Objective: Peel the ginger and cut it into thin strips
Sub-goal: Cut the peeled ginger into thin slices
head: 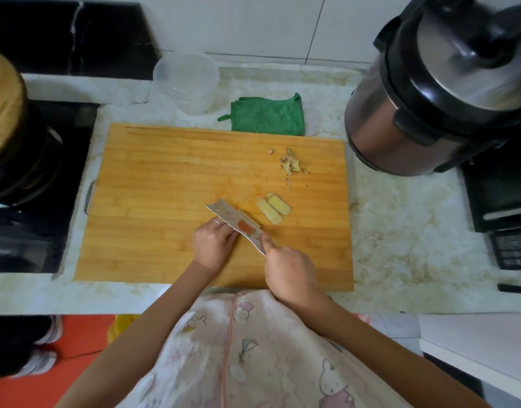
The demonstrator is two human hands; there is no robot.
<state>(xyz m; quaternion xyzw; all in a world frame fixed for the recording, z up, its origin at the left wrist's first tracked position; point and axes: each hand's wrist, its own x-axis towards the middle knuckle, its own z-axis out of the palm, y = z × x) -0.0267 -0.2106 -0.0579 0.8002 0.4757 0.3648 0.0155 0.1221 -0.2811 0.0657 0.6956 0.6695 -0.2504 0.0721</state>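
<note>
**Apron nearest; knife slanted beside ginger slices**

Gripped by the right hand, the knife is pointed far-left. The left hand is curled against its blade; what is held cannot be told. The ginger slices are laid on the cutting board, long axes parallel to the blade.

One head-worn wide-angle view only. Looks steeply down at the cutting board from close, facing the wall.

Our bare forearms crossing the counter's near edge, our left hand knuckles up, fingers curled under, our right hand gripping the knife, forefinger stretched forward
</note>
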